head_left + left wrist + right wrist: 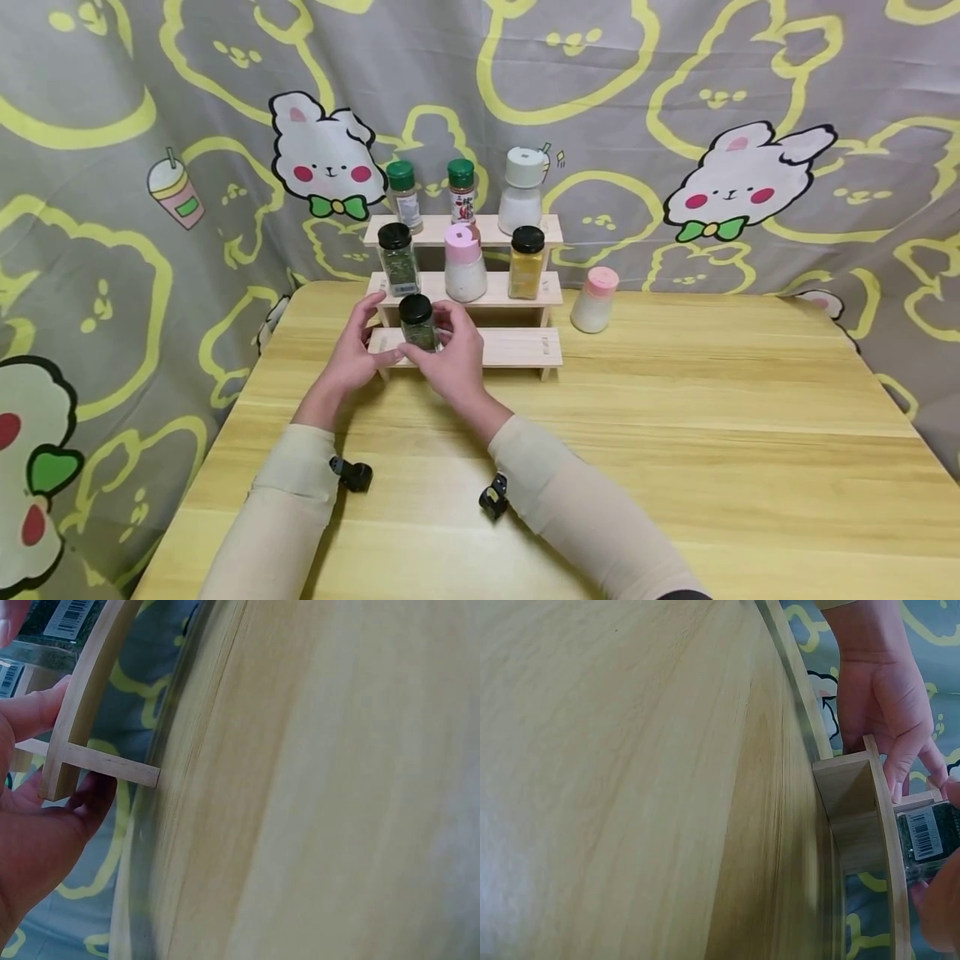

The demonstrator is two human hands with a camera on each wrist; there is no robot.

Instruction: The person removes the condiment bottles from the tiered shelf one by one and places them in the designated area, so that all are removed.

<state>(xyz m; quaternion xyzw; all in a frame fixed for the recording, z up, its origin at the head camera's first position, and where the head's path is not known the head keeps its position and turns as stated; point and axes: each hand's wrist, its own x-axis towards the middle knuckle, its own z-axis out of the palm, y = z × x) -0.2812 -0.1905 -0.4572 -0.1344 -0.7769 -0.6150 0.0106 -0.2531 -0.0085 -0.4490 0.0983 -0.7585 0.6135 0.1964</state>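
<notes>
My right hand (pixel 459 357) holds a spice jar (pixel 417 325) with a black lid and dried green flakes inside, upright at the left part of the bottom step of a wooden tiered rack (pixel 517 345). In the right wrist view the jar's barcode label (pixel 924 833) shows right at the board's edge. My left hand (pixel 352 346) grips the left end of that bottom step. The left wrist view has its thumb (pixel 37 712) on the board and its other fingers (pixel 94 801) behind the leg.
The middle step carries a black-lidded green jar (pixel 400 265), a pink-lidded jar (pixel 466 271) and a yellow spice jar (pixel 527 268). On top stand two green-capped bottles (pixel 405 200) (pixel 462 196) and a white-lidded jar (pixel 521 196). Another pink-lidded jar (pixel 595 304) stands right of the rack.
</notes>
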